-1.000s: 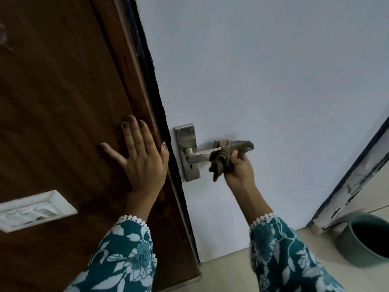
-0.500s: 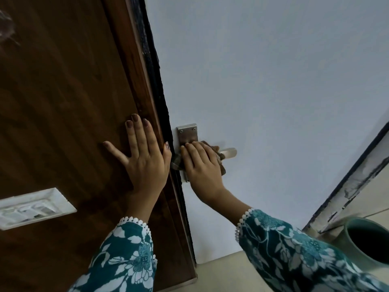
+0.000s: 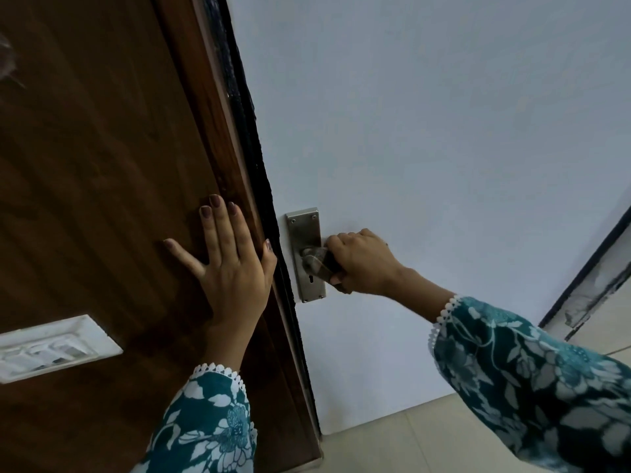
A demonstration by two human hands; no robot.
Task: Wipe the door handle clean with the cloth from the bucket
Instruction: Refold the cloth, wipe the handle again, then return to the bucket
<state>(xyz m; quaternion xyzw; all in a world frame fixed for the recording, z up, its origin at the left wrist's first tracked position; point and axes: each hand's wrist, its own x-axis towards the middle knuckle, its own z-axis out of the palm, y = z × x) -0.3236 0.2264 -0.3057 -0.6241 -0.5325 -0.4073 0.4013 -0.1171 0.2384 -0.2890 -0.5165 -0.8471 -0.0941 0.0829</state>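
The door handle point(image 3: 312, 259), at the centre of the frame, is being gripped by the right hand point(image 3: 362, 261), which is clenched around the lever with a dark cloth point(image 3: 322, 264) bunched between the fingers and the metal. Only a small part of the cloth is being shown, at the left edge of the fist and just below it; the lever itself is almost wholly being covered. The steel backplate point(image 3: 305, 230) is being left exposed above and below the fist, with a keyhole point(image 3: 310, 278) visible in its lower part. The plate is mounted on the pale door point(image 3: 426, 131) that is filling the right of the frame.

The left hand point(image 3: 232, 264) is being pressed flat, fingers spread and released, against the dark wooden panel point(image 3: 102, 165) at centre left, just beside the black edge strip point(image 3: 246, 124). A white switch plate point(image 3: 51, 346) is being seen at lower left. Both forearms are being covered by teal floral sleeves point(image 3: 532, 377) with white scalloped trim. Beige floor tiles point(image 3: 392, 445) are lying along the bottom.
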